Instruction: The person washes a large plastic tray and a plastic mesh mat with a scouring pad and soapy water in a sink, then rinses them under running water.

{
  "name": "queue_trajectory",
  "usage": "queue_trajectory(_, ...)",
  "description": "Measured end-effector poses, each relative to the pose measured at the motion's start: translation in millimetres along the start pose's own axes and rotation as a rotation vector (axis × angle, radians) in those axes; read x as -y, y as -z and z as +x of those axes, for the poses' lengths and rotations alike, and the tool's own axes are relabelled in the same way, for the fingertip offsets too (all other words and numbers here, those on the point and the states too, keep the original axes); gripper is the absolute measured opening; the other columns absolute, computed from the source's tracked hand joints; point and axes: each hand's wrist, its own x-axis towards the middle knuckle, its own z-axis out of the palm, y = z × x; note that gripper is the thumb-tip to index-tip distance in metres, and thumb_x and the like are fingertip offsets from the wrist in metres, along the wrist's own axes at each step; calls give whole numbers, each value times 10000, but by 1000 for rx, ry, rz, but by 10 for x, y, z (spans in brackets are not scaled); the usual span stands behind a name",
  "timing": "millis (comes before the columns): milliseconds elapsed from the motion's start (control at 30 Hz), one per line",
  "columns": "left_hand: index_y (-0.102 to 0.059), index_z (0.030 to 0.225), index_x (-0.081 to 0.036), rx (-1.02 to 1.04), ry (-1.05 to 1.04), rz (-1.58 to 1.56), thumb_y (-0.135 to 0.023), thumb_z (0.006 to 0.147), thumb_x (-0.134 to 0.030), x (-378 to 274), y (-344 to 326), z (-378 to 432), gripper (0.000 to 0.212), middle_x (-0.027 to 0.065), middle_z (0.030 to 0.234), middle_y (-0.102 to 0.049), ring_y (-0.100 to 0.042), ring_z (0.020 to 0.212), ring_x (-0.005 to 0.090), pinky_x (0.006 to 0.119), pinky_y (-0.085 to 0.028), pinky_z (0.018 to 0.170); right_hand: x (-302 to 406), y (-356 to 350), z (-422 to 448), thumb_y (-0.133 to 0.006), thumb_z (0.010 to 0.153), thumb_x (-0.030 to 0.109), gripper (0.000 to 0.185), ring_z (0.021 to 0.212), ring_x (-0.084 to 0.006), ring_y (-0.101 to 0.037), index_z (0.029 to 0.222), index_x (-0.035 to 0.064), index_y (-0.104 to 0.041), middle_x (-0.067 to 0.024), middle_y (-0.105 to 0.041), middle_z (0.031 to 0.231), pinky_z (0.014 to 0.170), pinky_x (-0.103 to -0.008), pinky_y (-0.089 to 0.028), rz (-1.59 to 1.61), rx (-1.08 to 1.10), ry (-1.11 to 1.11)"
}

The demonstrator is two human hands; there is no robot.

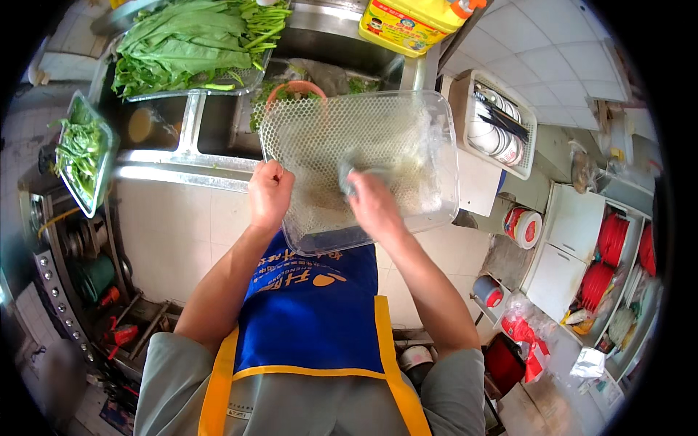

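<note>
A clear plastic basket with a perforated bottom [327, 218] is tilted over the front edge of the double metal sink [218, 177]. My left hand [270, 193] is closed on its left rim. Against the mesh, my right hand [376, 207] grips a blurred grey scrubbing pad [349, 171]; its exact kind cannot be told. Behind the basket, partly hidden, an orange-brown round container [299, 87] sits in the right basin among green leaf scraps. Leafy green vegetables [180, 46] lie in a clear tray across the left basin.
At the far left stands a clear tray of cut greens [82, 147]. A yellow detergent jug [406, 27] is on the sink's back right. To the right are a white basket of bowls and chopsticks [526, 163], a white-lidded bucket [528, 229] and a white cabinet [572, 223].
</note>
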Motion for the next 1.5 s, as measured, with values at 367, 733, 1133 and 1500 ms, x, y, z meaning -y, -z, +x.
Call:
queue_trajectory(367, -478, 655, -12, -10, -7, -12, -605, 730, -32, -5, -6, -24, 149, 128, 647, -475, -484, 607, 282, 373, -413, 584, -442, 701, -295, -593, 823, 57, 216, 944, -370, -573, 1024, 46, -517, -196, -570, 1037, 821, -429, -459, -172, -64, -367)
queue_trajectory(733, -475, 662, -8, 31, 6, 46, -606, 731, -40, -35, 24, -38, 152, 139, 658, -484, -483, 619, 303, 391, -411, 587, -442, 677, -325, -556, 777, 7, 222, 879, -337, -578, 997, 8, -528, -182, -574, 951, 770, -432, -465, -269, -46, -293)
queue_trajectory(1133, -477, 660, -8, 41, 4, 28, -608, 728, -35, -24, 41, -17, 151, 132, 653, -480, -486, 621, 293, 384, -414, 594, -471, 293, -25, -527, 809, -30, 315, 978, -299, -578, 1118, 33, -529, -168, -562, 1078, 832, -368, -468, 98, -187, -422)
queue_trajectory(1500, -474, 657, -8, 61, 14, 12, -615, 730, -45, -77, 40, -48, 164, 133, 640, -472, -480, 614, 296, 396, -407, 584, 51, -278, 59, -627, 793, 65, 314, 951, -316, -586, 1084, 41, -510, -154, -602, 1027, 821, -414, -470, -68, -31, -40)
